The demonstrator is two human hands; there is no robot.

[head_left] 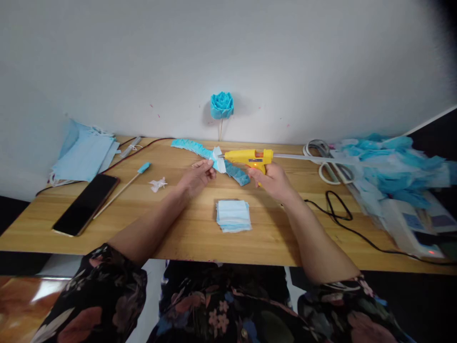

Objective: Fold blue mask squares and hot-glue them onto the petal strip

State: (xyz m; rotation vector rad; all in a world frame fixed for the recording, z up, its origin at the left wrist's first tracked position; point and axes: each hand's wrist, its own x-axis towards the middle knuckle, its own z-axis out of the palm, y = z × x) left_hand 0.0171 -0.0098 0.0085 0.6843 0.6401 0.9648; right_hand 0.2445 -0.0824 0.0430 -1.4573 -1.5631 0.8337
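Note:
My right hand (273,181) is wrapped round the handle of a yellow glue gun (246,156), a long pale glue stick (303,157) jutting from its back. The nozzle points left and meets, or nearly meets, a small pale piece of mask fabric (219,160). Between the thumb and fingers of my left hand (200,176) that piece is pinched. Behind it a row of folded blue fabric pieces (193,146) runs across the table, partly hidden by the gun. Nearer me lies a neat stack of cut light-blue squares (233,215).
A finished blue fabric flower (222,105) on a stick leans at the wall. On the left are stacked masks (84,152), a phone (85,205) and a blue-tipped stick (121,190). Scissors (330,166), a blue scrap heap (396,166), a black cable (342,216) and a power strip (407,228) occupy the right.

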